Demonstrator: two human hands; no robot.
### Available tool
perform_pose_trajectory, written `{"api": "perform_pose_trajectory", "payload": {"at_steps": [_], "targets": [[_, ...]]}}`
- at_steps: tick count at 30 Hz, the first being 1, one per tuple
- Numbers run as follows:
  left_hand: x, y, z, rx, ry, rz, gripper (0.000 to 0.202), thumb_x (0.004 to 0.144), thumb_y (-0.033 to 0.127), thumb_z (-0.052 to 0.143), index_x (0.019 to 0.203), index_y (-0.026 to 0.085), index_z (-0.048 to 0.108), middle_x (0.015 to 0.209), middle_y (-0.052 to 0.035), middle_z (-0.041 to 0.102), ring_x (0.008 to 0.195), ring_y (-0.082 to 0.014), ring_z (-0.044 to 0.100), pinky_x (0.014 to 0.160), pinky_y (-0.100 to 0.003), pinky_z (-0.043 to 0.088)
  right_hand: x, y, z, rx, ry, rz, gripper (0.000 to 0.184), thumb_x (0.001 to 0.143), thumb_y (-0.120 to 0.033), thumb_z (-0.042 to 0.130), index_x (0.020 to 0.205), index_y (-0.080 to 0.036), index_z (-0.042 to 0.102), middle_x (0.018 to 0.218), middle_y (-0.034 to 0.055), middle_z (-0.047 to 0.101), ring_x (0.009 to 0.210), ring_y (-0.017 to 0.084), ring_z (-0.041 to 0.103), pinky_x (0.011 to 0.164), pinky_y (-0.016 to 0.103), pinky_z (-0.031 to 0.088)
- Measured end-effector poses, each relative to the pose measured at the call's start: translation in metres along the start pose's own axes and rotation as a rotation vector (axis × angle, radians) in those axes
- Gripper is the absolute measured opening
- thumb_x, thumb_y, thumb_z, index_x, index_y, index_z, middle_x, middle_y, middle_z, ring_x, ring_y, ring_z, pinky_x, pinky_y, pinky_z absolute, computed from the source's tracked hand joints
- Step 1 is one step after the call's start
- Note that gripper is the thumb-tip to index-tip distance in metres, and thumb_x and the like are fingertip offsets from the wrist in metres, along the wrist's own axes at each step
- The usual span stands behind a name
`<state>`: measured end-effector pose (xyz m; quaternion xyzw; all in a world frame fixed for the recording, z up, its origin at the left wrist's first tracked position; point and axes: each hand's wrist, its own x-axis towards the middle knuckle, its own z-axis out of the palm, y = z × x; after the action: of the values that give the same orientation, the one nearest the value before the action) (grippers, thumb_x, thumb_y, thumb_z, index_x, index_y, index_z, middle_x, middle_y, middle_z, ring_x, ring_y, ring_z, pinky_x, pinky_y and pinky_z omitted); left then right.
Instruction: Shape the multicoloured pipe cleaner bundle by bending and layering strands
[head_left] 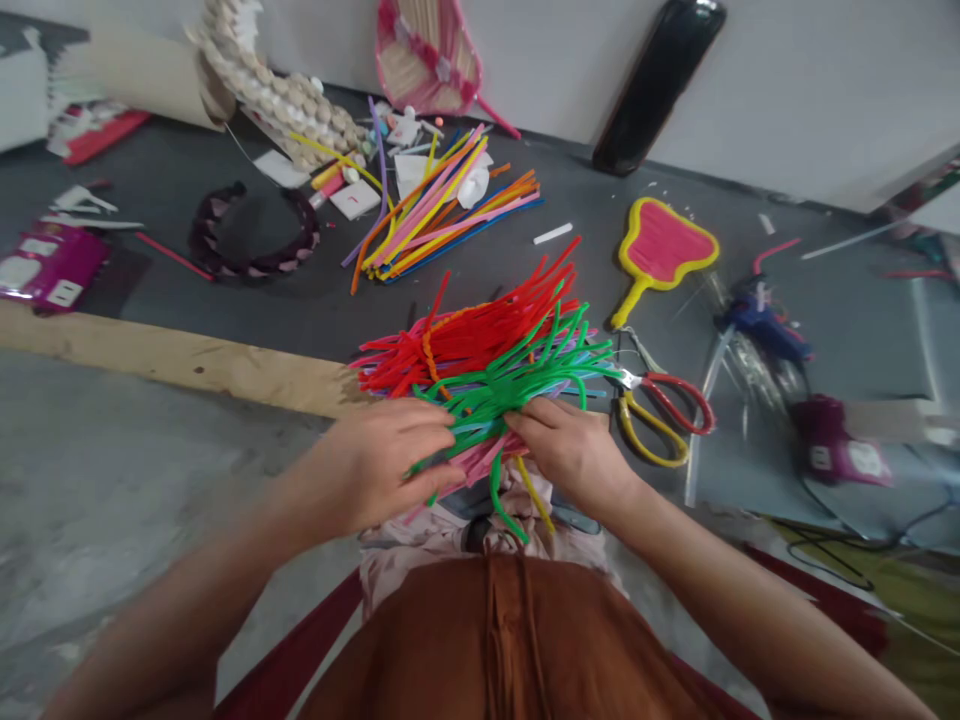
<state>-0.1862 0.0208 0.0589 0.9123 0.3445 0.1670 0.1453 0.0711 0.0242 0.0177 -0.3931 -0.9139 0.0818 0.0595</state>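
Observation:
Both hands are at the table's front edge, on a bundle of pipe cleaners. My left hand (397,455) curls its fingers round the left end of green pipe cleaners (510,390), with pink ones (480,465) beneath. Closed on the same green ones from the right is my right hand (570,450); its fingertips are partly tucked into the bundle. Behind them lie red pipe cleaners (487,335), tied round with an orange one. A few green and yellow strands hang below toward my lap. Scissors (664,410) with red and yellow handles lie right of my right hand.
Loose multicoloured pipe cleaners (442,215) lie farther back, beside a dark braided headband (255,235). A pink and yellow fan shape (664,245) rests at the right, near a blue glue gun (765,320). A black phone-like object (660,85) leans on the wall.

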Motion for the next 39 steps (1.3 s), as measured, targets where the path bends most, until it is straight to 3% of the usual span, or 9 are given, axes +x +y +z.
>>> {"api": "perform_pose_trajectory", "payload": {"at_steps": [2, 4, 8, 12, 15, 18, 26, 33, 39], "targets": [[0.004, 0.01, -0.014, 0.077, 0.121, -0.066, 0.029, 0.1, 0.03, 0.047, 0.089, 0.016, 0.07, 0.093, -0.0065, 0.075, 0.089, -0.0181, 0.071, 0.083, -0.031, 0.058, 0.004, -0.007, -0.002, -0.061, -0.054, 0.018, 0.019, 0.089, -0.009, 0.058, 0.104, -0.014, 0.07, 0.089, 0.0084, 0.068, 0.082, 0.021, 0.063, 0.07, 0.03, 0.053], [0.011, 0.026, -0.015, 0.179, 0.171, 0.011, 0.024, 0.099, 0.022, 0.049, 0.096, 0.015, 0.071, 0.101, -0.0068, 0.075, 0.099, -0.0203, 0.07, 0.094, -0.036, 0.055, 0.009, -0.012, -0.003, -0.061, -0.08, 0.037, 0.015, 0.089, -0.009, 0.057, 0.097, -0.014, 0.069, 0.087, 0.0084, 0.067, 0.081, 0.021, 0.061, 0.069, 0.03, 0.052], [0.018, 0.046, 0.02, 0.303, 0.074, 0.214, 0.027, 0.096, 0.017, 0.05, 0.114, 0.01, 0.069, 0.123, -0.011, 0.071, 0.117, -0.0246, 0.064, 0.106, -0.04, 0.05, 0.006, -0.002, -0.002, 0.116, -0.006, 0.024, 0.017, 0.093, -0.012, 0.053, 0.097, -0.015, 0.069, 0.089, 0.0078, 0.068, 0.082, 0.019, 0.064, 0.07, 0.028, 0.053], [0.011, 0.035, 0.046, 0.344, 0.026, 0.184, 0.032, 0.094, 0.011, 0.044, 0.112, 0.006, 0.07, 0.118, -0.0131, 0.073, 0.11, -0.0239, 0.068, 0.099, -0.038, 0.054, -0.015, 0.019, 0.002, 0.364, 0.232, 0.143, 0.031, 0.096, -0.014, 0.048, 0.124, -0.017, 0.062, 0.101, 0.0077, 0.073, 0.088, 0.017, 0.07, 0.076, 0.028, 0.058], [0.009, 0.026, 0.048, 0.33, 0.023, 0.17, 0.029, 0.095, 0.014, 0.048, 0.111, 0.01, 0.071, 0.12, -0.0103, 0.073, 0.113, -0.0234, 0.066, 0.102, -0.038, 0.053, -0.026, 0.021, 0.006, 0.41, 0.35, 0.23, 0.029, 0.096, -0.014, 0.047, 0.117, -0.02, 0.067, 0.1, 0.0065, 0.074, 0.091, 0.016, 0.071, 0.078, 0.029, 0.059], [0.014, 0.023, 0.045, 0.32, 0.018, 0.15, 0.025, 0.096, 0.025, 0.054, 0.11, 0.014, 0.071, 0.118, -0.0071, 0.074, 0.114, -0.0238, 0.066, 0.106, -0.042, 0.051, -0.025, 0.014, 0.011, 0.326, 0.401, 0.185, 0.028, 0.097, -0.015, 0.048, 0.113, -0.02, 0.069, 0.103, 0.0078, 0.074, 0.093, 0.017, 0.071, 0.082, 0.029, 0.059], [0.011, 0.007, 0.045, 0.271, -0.071, 0.208, 0.034, 0.097, 0.012, 0.04, 0.12, 0.01, 0.066, 0.128, -0.0095, 0.069, 0.124, -0.0242, 0.061, 0.109, -0.042, 0.048, -0.015, 0.014, 0.022, 0.01, 0.21, -0.004, 0.027, 0.093, -0.016, 0.055, 0.116, -0.01, 0.067, 0.105, 0.0136, 0.072, 0.09, 0.023, 0.066, 0.074, 0.033, 0.059], [-0.004, -0.001, 0.063, 0.167, -0.025, 0.171, 0.037, 0.096, 0.01, 0.041, 0.127, 0.007, 0.061, 0.135, -0.0124, 0.064, 0.134, -0.024, 0.052, 0.114, -0.041, 0.043, -0.02, 0.009, 0.013, 0.042, 0.22, -0.063, 0.035, 0.095, -0.012, 0.045, 0.125, -0.009, 0.063, 0.114, 0.0148, 0.068, 0.098, 0.023, 0.062, 0.079, 0.033, 0.058], [-0.003, -0.003, 0.061, 0.146, -0.062, 0.157, 0.041, 0.095, 0.008, 0.041, 0.133, 0.012, 0.058, 0.137, -0.0106, 0.063, 0.136, -0.0224, 0.05, 0.116, -0.043, 0.042, -0.022, -0.006, 0.018, -0.008, 0.082, 0.013, 0.045, 0.09, -0.01, 0.05, 0.135, -0.01, 0.058, 0.12, 0.0166, 0.065, 0.105, 0.028, 0.056, 0.086, 0.042, 0.056]]}}
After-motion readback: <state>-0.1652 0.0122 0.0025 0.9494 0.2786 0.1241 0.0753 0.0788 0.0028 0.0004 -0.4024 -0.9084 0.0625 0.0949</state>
